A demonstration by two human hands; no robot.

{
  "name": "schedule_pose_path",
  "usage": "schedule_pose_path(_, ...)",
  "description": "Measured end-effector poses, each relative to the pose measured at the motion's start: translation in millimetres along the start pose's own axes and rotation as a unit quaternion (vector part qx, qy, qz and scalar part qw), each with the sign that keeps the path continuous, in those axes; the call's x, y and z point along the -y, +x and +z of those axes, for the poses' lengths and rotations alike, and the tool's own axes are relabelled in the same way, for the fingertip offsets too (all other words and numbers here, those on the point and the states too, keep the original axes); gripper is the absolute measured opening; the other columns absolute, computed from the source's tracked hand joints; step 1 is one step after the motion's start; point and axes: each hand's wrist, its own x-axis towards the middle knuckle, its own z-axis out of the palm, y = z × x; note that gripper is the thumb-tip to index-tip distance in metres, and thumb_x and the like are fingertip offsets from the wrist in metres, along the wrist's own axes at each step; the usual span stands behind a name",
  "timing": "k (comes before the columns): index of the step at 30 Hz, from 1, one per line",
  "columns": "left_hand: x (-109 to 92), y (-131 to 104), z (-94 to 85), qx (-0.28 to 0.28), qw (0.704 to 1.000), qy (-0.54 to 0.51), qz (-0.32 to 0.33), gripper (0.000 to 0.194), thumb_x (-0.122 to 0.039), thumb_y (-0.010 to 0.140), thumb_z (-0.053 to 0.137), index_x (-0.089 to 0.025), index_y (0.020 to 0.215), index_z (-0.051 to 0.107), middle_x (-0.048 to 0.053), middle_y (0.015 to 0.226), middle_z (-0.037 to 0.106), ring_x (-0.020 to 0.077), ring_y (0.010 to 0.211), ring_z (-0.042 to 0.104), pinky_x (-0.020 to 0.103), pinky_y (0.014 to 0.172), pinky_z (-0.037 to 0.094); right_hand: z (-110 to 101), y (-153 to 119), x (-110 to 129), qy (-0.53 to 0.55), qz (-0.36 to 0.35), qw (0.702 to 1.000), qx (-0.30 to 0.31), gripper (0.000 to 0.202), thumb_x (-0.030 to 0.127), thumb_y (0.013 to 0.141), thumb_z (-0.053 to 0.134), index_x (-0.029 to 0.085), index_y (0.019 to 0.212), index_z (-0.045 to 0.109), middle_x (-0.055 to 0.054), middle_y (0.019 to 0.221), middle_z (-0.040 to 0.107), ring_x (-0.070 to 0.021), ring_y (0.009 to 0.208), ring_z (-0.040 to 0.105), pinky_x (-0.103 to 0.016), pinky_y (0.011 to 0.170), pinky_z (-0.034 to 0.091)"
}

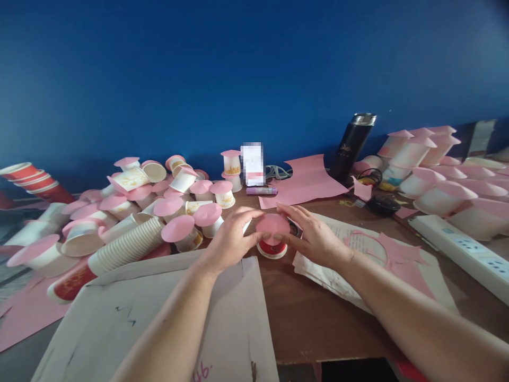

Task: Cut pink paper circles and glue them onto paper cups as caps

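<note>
A red paper cup (272,250) stands upside down on the brown table in front of me, its pale rim at the bottom. On top of it sits a pink paper cone (272,225). My left hand (237,233) curves round the cone's left side, and my right hand (314,233) curves round its right side. The thumbs and fingers of both hands touch the pink paper at its edges. Just to the right of the cup, a dark object is partly hidden behind my right fingers.
Many white cups with pink cone tops (178,229) are piled at left, near a stack of nested cups (127,245). More stand at right behind a power strip (465,249). A black flask (353,146), pink paper (306,183), a purple glue stick (261,190) and a cardboard sheet (159,318) lie around.
</note>
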Motion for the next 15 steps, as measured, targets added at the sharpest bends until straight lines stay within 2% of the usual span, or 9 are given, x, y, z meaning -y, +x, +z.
schedule_pose_path(6,-0.9,0.6,-0.2,-0.016,0.999,-0.032,-0.018,0.041,-0.045,0.082,0.063,-0.022,0.116,0.062,0.009,0.119,0.063,0.0232,0.112,0.057,0.039,0.099,0.044,2.5,-0.5,-3.0,0.056,0.034,0.998,-0.018,0.059,0.055,0.086,0.055,0.024,0.135,0.046,-0.011,0.122,0.061,-0.0273,0.111,0.059,-0.043,0.092,0.049)
schedule_pose_path(10,3.5,-0.7,-0.6,-0.024,0.993,-0.078,-0.087,0.040,-0.047,0.088,0.054,-0.021,0.117,0.061,0.009,0.117,0.065,0.0216,0.108,0.060,0.038,0.094,0.048,3.3,0.6,-4.0,0.119,0.082,0.989,-0.015,0.047,0.051,0.093,0.043,0.023,0.129,0.054,-0.009,0.123,0.062,-0.0240,0.114,0.058,-0.040,0.097,0.047)
schedule_pose_path(15,8.4,-0.3,0.4,0.013,0.980,-0.125,-0.152,0.043,-0.046,0.086,0.055,-0.019,0.119,0.059,0.010,0.122,0.064,0.0221,0.111,0.060,0.039,0.095,0.048,5.3,2.4,-6.1,0.178,0.141,0.974,0.005,0.044,0.052,0.094,0.040,0.027,0.124,0.060,-0.006,0.125,0.063,-0.0244,0.117,0.057,-0.042,0.100,0.044)
